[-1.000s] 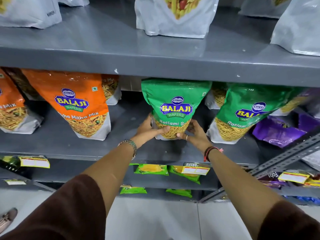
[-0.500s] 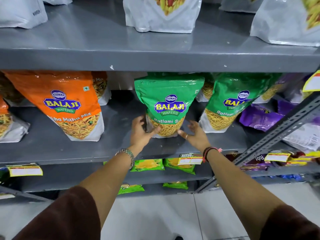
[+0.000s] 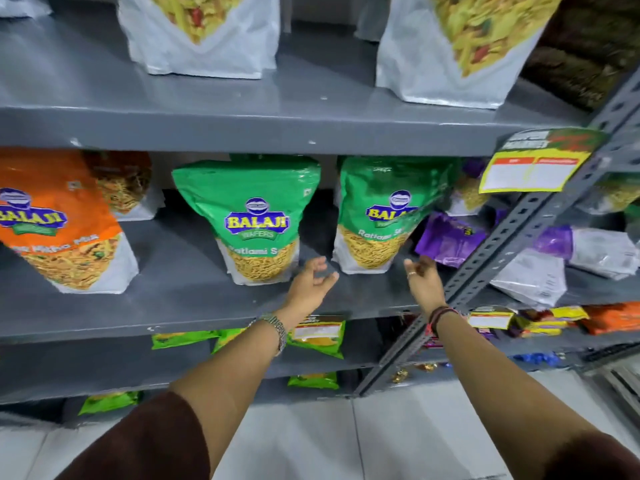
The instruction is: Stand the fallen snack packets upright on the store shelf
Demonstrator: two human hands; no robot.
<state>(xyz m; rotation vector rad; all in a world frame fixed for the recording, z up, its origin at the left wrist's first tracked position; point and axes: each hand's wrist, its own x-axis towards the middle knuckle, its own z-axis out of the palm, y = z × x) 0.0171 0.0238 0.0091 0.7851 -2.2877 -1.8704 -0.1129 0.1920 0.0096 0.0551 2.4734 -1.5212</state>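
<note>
A green Balaji snack packet (image 3: pixel 254 216) stands upright on the grey middle shelf (image 3: pixel 173 306). A second green packet (image 3: pixel 381 216) stands to its right, leaning slightly right. My left hand (image 3: pixel 310 284) hovers open just below the gap between them, touching neither. My right hand (image 3: pixel 424 277) is open at the second packet's lower right corner, fingers spread, holding nothing. Behind it a purple packet (image 3: pixel 446 240) lies flat on the shelf. An orange Balaji packet (image 3: pixel 59 220) stands at the left.
A slanted grey perforated metal upright (image 3: pixel 512 237) crosses the right side with a yellow price tag (image 3: pixel 530 168). White packets (image 3: pixel 540 275) lie flat beyond it. Large white pouches (image 3: pixel 201 32) stand on the upper shelf. Small green packets (image 3: pixel 315 336) sit on lower shelves.
Both hands have let go of the first green packet, which stays upright, and have moved right toward the second green packet. The view has shifted right too.
</note>
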